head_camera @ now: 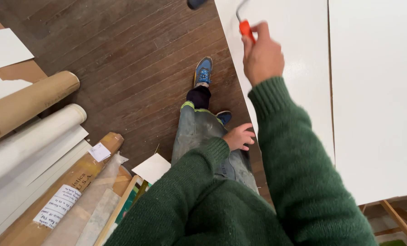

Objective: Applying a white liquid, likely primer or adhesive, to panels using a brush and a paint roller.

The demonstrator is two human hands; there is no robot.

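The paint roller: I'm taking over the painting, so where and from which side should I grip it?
Probably by the orange handle, where the right hand grips it now, coming from below. It is the thick straight part at the near end; a thin bent wire runs up from it toward the dark roller at the top edge, over the white board.

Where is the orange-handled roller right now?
In the head view, upper centre-right: the right hand grips the orange roller handle against the left white panel.

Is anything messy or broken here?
Nothing looks broken or spilled. The trousers are smeared with pale stains, and rolls of paper lie heaped at the left of the wooden floor. The right hand grips an orange handle.
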